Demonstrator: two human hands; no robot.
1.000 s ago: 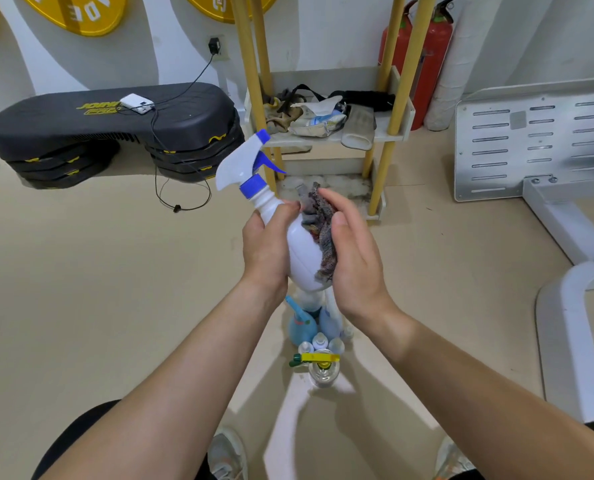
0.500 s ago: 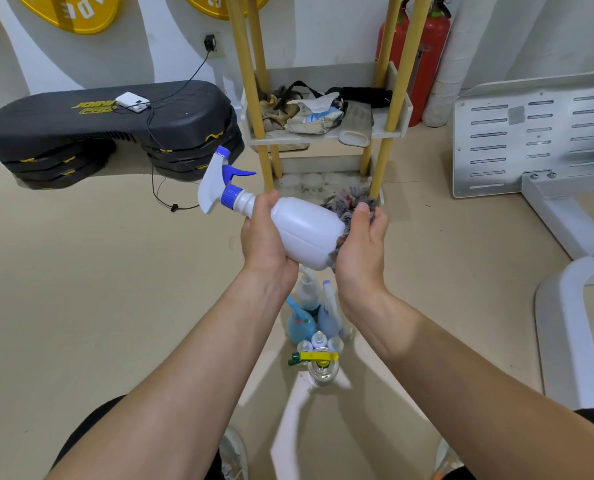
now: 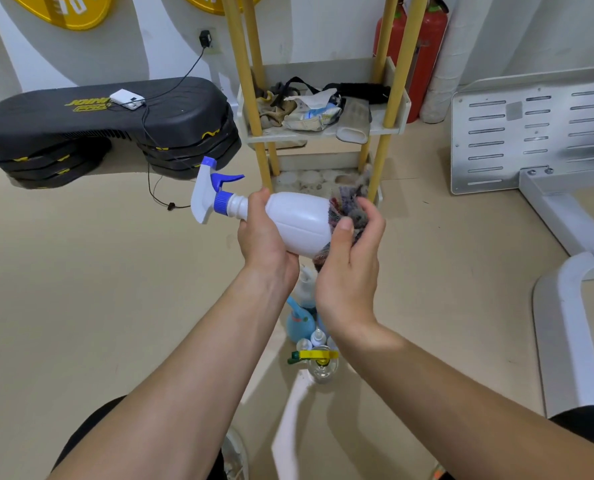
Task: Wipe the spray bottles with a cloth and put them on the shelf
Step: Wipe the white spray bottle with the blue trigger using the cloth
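In the head view the bottle [image 3: 295,223], upright a second ago with the cloth [image 3: 345,206] on its side, has been tipped level, nozzle to the left. It is gripped near the neck by the left hand [image 3: 264,237], and the cloth is bunched against its base in the curled right hand [image 3: 347,268], so wiping is judged nearly done. The shelf [image 3: 295,136] ahead is seen holding rags and a packet; the opaque bottle's contents cannot be told, and more bottles [image 3: 300,322] are left on the floor.

Cluttered shelf tier [image 3: 323,135] between yellow posts [image 3: 241,81], lower tier [image 3: 309,178] open (stained), bottles [image 3: 300,323] crowding floor below
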